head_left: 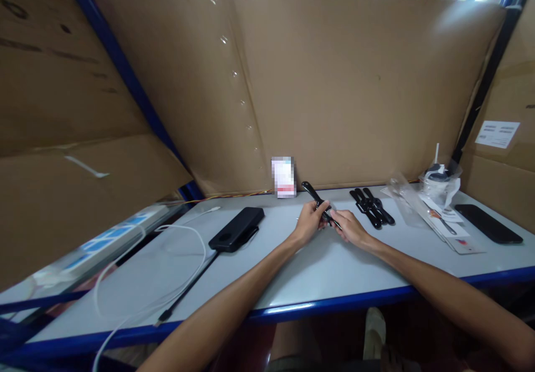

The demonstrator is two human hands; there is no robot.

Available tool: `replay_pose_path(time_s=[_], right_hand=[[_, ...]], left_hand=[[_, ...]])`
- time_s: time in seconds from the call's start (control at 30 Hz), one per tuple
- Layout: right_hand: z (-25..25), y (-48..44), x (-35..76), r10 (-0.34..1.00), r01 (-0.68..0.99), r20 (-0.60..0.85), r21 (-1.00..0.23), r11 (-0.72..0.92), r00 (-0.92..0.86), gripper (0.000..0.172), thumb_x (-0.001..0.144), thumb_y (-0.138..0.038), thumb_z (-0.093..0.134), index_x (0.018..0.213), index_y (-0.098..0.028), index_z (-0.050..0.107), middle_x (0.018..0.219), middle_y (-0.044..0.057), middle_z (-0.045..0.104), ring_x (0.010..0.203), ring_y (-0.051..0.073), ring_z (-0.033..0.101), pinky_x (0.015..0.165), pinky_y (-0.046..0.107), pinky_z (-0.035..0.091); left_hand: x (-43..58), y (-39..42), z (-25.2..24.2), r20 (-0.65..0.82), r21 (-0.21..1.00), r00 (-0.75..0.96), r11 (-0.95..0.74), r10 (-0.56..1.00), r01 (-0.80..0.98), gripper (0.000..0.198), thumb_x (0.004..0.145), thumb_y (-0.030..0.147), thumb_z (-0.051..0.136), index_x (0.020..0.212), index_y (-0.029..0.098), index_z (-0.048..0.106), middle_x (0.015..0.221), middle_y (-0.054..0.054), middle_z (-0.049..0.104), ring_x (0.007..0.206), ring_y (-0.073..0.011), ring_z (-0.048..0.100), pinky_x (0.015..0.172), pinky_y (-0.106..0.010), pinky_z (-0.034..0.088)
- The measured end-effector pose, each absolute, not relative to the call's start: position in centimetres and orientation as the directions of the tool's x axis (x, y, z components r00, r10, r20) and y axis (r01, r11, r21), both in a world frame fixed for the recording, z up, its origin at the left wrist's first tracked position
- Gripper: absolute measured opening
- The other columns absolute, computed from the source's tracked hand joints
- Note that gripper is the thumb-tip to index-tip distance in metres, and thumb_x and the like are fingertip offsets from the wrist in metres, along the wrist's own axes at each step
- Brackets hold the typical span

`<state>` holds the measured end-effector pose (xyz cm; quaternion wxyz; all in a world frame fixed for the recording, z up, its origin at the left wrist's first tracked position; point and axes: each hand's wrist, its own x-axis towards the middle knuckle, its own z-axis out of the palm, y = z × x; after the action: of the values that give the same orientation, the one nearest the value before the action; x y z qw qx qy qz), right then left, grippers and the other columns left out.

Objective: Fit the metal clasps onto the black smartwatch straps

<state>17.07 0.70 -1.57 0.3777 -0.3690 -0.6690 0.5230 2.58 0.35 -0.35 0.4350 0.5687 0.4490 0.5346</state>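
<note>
Nearest the camera, two bare forearms reach over the blue front edge of the pale worktop (pixel 292 283) and meet near its middle. The left hand (pixel 309 221) is closed, fingers curled around the middle of a black strap (pixel 312 191). The right hand (pixel 349 228) is closed too, its fingertips pinching the strap's near end just beside the left hand, so the two hands almost touch. The strap is narrow, glossy and dark. It slants up and away to the left from the right hand's grip, and its rounded far end sticks out free beyond the left hand's knuckles. Whether the hands rest on the worktop or hover just above it cannot be told. To the left, a white cable (pixel 184 238) loops across the surface and a black cable (pixel 190 285) runs toward the front edge from a flat black power bank (pixel 237 228). To the right of the hands, a few more dark straps (pixel 371 207) lie side by side. Past them are printed leaflets (pixel 453 232), crumpled clear plastic bags (pixel 412 196) and a black phone (pixel 488 223) lying flat. At the back, a small blurred card (pixel 283 177) stands against the tall cardboard sheet (pixel 334 93) that walls off the worktop.
</note>
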Motion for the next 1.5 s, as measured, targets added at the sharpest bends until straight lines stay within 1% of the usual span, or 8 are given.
replay_pose_path(time_s=[0.27, 0.6, 1.07, 1.23, 1.3, 1.37, 1.43, 1.5], right_hand=[[-1.0, 0.4, 17.3, 0.859, 0.056, 0.092, -0.989, 0.139, -0.504, 0.053, 0.089, -0.068, 0.043, 0.075, -0.018, 0.052, 0.046, -0.006, 0.048, 0.031, 0.007, 0.039, 0.031, 0.018, 0.029], [-1.1, 0.6, 17.0, 0.865, 0.046, 0.057, -0.995, 0.092, -0.498, 0.050, 0.089, -0.065, 0.046, 0.071, -0.018, 0.054, 0.044, -0.008, 0.039, 0.032, 0.006, 0.028, 0.031, 0.019, 0.021], [-1.3, 0.8, 17.0, 0.843, 0.267, 0.381, -0.827, 0.495, -0.381, 0.054, 0.095, -0.056, 0.034, 0.061, -0.019, 0.051, 0.053, 0.000, 0.049, 0.053, 0.013, 0.046, 0.054, 0.024, 0.032], [-0.9, 1.4, 17.7, 0.863, 0.270, 0.395, -0.834, 0.481, -0.315, 0.053, 0.094, -0.057, 0.032, 0.062, -0.019, 0.051, 0.052, 0.000, 0.049, 0.052, 0.014, 0.047, 0.054, 0.025, 0.033], [-1.0, 2.4, 18.3, 0.886, 0.268, 0.404, -0.849, 0.456, -0.230, 0.053, 0.093, -0.059, 0.032, 0.063, -0.020, 0.050, 0.051, -0.001, 0.048, 0.049, 0.013, 0.045, 0.052, 0.025, 0.032], [-1.2, 3.5, 19.0, 0.903, 0.257, 0.402, -0.866, 0.428, -0.149, 0.053, 0.092, -0.061, 0.032, 0.063, -0.020, 0.049, 0.050, -0.002, 0.045, 0.046, 0.013, 0.042, 0.050, 0.025, 0.030], [-1.4, 4.4, 19.6, 0.915, 0.244, 0.392, -0.882, 0.403, -0.095, 0.053, 0.090, -0.063, 0.033, 0.062, -0.021, 0.049, 0.048, -0.002, 0.043, 0.044, 0.012, 0.041, 0.048, 0.025, 0.029], [-1.6, 4.9, 19.9, 0.921, 0.237, 0.383, -0.890, 0.390, -0.076, 0.053, 0.089, -0.064, 0.034, 0.061, -0.021, 0.048, 0.047, -0.003, 0.043, 0.044, 0.012, 0.040, 0.047, 0.025, 0.029]], left_hand=[[2.6, 0.4, -0.3, 0.253, 0.965, -0.049, -0.248, 0.966, 0.085, 0.045, 0.078, 0.058, 0.064, 0.062, 0.017, 0.051, 0.042, 0.000, 0.054, 0.033, -0.0072, 0.041, 0.037, -0.020, 0.028], [2.7, 0.0, -0.2, 0.276, 0.955, -0.046, -0.269, 0.960, 0.128, 0.045, 0.081, 0.058, 0.059, 0.062, 0.018, 0.050, 0.041, 0.000, 0.053, 0.033, -0.0086, 0.042, 0.036, -0.021, 0.028], [2.9, 0.0, 0.2, 0.273, 0.955, -0.029, -0.267, 0.962, 0.126, 0.051, 0.077, 0.065, 0.060, 0.062, 0.017, 0.049, 0.041, 0.001, 0.051, 0.034, -0.0078, 0.041, 0.037, -0.020, 0.029], [0.9, 0.9, 1.0, 0.306, 0.948, -0.008, -0.304, 0.952, 0.094, 0.052, 0.085, 0.067, 0.044, 0.086, 0.016, 0.055, 0.060, -0.001, 0.059, 0.047, -0.0117, 0.052, 0.041, -0.020, 0.033], [-1.1, 1.7, 1.2, 0.391, 0.892, -0.073, -0.358, 0.917, 0.276, 0.045, 0.089, 0.058, 0.042, 0.093, 0.016, 0.057, 0.060, 0.002, 0.055, 0.047, -0.0102, 0.047, 0.045, -0.020, 0.033], [-3.4, 2.5, 1.1, 0.457, 0.736, -0.012, -0.370, 0.890, 0.567, 0.030, 0.087, 0.044, 0.048, 0.083, 0.016, 0.059, 0.061, 0.001, 0.056, 0.053, -0.0108, 0.048, 0.053, -0.022, 0.036], [-5.3, 2.9, 1.0, 0.380, 0.520, 0.133, -0.330, 0.915, 0.787, 0.020, 0.081, 0.033, 0.053, 0.076, 0.016, 0.062, 0.063, -0.001, 0.058, 0.060, -0.0127, 0.050, 0.058, -0.024, 0.035], [-6.4, 3.0, 0.9, 0.237, 0.380, 0.217, -0.296, 0.947, 0.876, 0.021, 0.080, 0.030, 0.051, 0.072, 0.016, 0.064, 0.064, -0.002, 0.060, 0.061, -0.0137, 0.050, 0.059, -0.025, 0.033]])
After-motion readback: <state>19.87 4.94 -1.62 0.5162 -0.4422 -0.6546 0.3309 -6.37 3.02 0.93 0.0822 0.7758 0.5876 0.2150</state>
